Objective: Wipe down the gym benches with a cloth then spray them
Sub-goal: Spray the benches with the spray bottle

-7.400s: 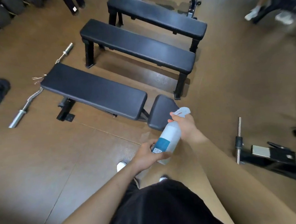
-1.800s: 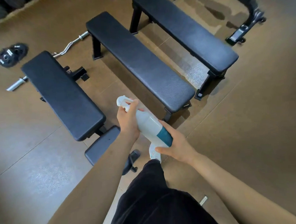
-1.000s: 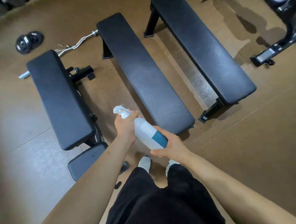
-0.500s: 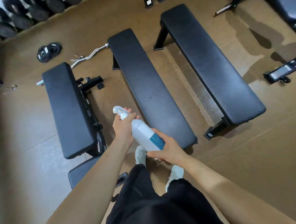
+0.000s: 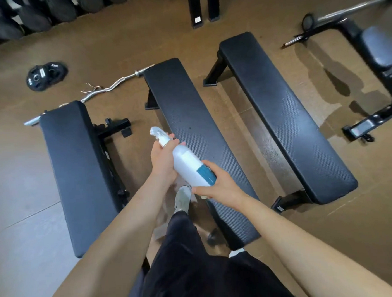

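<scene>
Gripping the spray bottle (image 5: 188, 164) with left hand (image 5: 162, 160) curled round its neck and right hand (image 5: 217, 185) round its base. Hovering at the left edge of the middle bench (image 5: 189, 117), a long pad running straight away, closer to the right hand.

L arm: bare, extended fwd from lower-left of view, elbow nearly straight.
L wrist: kept in line w/ forearm.
L hand (image 5: 162, 160): wrapped round upper part of spray bottle (image 5: 186, 162), just below spray head; fingertips seen over the far side, back of hand turned left.
R arm: bare, extended from lower-right, forearm angled in toward centre.
R hand (image 5: 217, 185): curled round btm end of bottle; thumb laid under the base, index finger set over the label.
Hands rel.: held close tog., not touching; L farther fwd than R.
</scene>
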A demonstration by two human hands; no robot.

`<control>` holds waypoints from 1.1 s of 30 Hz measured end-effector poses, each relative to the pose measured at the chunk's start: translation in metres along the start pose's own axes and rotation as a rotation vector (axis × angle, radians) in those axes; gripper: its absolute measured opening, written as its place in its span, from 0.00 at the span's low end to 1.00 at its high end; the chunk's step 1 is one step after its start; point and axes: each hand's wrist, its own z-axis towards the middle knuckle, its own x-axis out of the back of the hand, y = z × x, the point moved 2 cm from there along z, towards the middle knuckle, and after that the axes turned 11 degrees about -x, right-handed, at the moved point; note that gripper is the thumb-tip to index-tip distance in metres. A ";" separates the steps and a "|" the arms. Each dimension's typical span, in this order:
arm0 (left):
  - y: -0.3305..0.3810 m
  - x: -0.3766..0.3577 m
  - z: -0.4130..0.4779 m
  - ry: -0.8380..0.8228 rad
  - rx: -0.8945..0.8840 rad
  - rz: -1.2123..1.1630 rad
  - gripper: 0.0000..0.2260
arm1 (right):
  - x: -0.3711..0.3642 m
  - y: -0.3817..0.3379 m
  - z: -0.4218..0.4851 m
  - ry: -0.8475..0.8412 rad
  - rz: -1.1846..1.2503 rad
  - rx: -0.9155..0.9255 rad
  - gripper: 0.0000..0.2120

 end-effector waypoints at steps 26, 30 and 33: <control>0.178 -0.027 0.300 0.135 0.098 0.198 0.19 | -0.038 -0.258 0.224 -0.007 -0.158 0.082 0.28; 0.168 -0.031 0.304 0.060 0.064 0.103 0.22 | -0.038 -0.251 0.226 0.014 -0.122 0.061 0.28; 0.162 -0.034 0.301 0.070 0.120 0.145 0.29 | -0.035 -0.243 0.220 0.007 -0.100 0.052 0.28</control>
